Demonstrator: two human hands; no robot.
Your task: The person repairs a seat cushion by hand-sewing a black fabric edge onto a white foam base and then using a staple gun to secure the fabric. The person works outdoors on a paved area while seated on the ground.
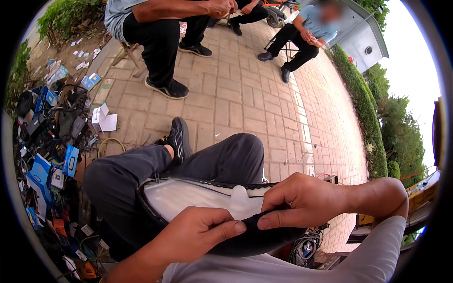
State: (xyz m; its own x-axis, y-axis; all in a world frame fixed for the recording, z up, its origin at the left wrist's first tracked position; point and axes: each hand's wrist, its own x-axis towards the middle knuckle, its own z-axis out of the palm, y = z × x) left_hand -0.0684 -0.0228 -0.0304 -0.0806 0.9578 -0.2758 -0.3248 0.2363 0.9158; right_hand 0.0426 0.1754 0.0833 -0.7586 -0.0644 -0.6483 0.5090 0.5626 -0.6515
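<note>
A black flexible cover [264, 238] with a white lining [188, 195] and a toothed, zipper-like upper edge lies across my lap, on my crossed legs in dark trousers [222, 158]. My left hand [198, 231] pinches the cover's near black edge between thumb and fingers. Just to its right, my right hand [306, 200] grips the same edge from above, thumb tip almost meeting the left thumb. A small white tab [239, 193] sticks up from the lining between the hands.
Blue boxes [71, 160], cables and tools are heaped on the ground at left, with an open white carton [104, 118] beside them. Two people sit on stools [160, 28] [306, 33] across the brick paving. A hedge [363, 104] runs along the right; coiled cable [306, 247] lies below my right arm.
</note>
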